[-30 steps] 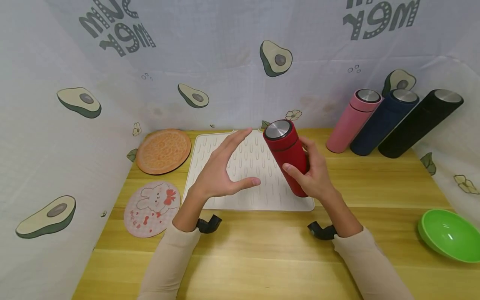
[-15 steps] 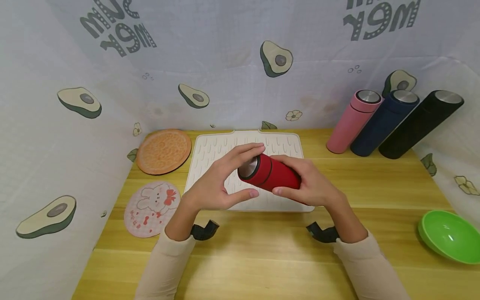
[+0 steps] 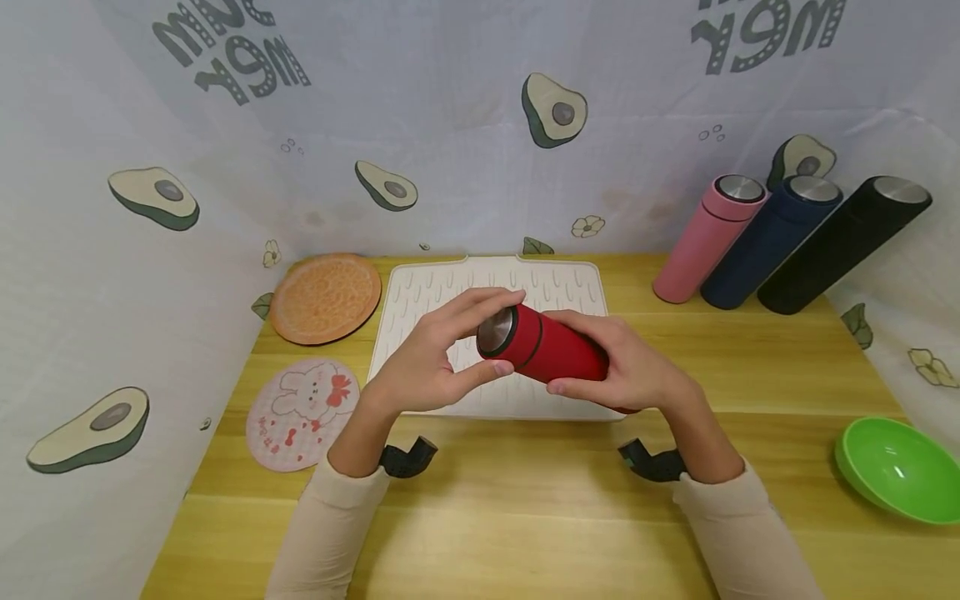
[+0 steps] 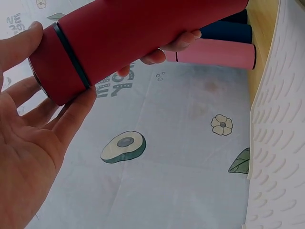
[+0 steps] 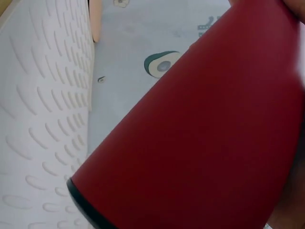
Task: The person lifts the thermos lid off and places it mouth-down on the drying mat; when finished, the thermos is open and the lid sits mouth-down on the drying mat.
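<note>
A red thermos (image 3: pixel 568 352) with a silver-topped lid (image 3: pixel 497 332) is held tilted above the white ridged mat (image 3: pixel 420 293), its lid end pointing left. My right hand (image 3: pixel 643 363) grips the bottle's body, thumb on the near side and fingers over the far side. At the lid, my left hand (image 3: pixel 424 360) pinches it between the thumb and fingers. The left wrist view shows that thumb and the fingers (image 4: pixel 74 117) touching opposite sides of the lid, near the dark ring. In the right wrist view the red body (image 5: pixel 190 138) hides most of the right hand.
Pink (image 3: pixel 701 250), blue (image 3: pixel 765 250) and black (image 3: pixel 832 254) thermoses stand at the back right. A green bowl (image 3: pixel 896 471) sits at the right edge. An orange round mat (image 3: pixel 326 298) and a pink rabbit mat (image 3: pixel 300 417) lie left of the white mat.
The red thermos has been lowered and tipped so that its lid points left, toward my left hand. The left thumb and fingers have closed in on the lid.
</note>
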{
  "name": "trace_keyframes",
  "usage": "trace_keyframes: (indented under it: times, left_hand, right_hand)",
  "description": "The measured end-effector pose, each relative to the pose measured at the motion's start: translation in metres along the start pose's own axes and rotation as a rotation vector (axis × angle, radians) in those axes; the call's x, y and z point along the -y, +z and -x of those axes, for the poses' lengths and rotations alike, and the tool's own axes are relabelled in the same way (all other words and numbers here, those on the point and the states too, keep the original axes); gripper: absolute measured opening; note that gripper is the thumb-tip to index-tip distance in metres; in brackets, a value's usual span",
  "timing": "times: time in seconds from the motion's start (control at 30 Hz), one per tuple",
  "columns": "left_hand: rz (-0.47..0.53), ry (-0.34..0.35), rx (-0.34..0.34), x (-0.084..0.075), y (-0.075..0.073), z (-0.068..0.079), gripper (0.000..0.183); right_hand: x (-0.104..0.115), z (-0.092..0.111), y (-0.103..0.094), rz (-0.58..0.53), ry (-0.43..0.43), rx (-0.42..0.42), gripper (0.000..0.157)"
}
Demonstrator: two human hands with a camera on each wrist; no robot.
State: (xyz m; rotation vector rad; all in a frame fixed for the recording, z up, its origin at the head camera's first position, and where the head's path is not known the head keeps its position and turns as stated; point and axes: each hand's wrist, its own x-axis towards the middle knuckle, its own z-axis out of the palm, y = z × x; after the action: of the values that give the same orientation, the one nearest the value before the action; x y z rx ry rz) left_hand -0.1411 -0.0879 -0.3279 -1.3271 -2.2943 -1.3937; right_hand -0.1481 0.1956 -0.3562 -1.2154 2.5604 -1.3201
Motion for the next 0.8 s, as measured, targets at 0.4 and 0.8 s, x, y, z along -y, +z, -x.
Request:
trace_keyframes:
  times: [0.4,0.8]
  left_hand:
    - [0.047,-0.093,-0.028,-0.002,0.002,-0.001,0.064]
    - [0.067,-0.134,-0.102,-0.01,0.007,0.0,0.062]
  right_hand:
    - [0.003,-0.001,-0.001,0.025,0.019,-0.048,0.07]
    - [0.004,-0.003,0.001,0.01,0.004,-0.099,0.073]
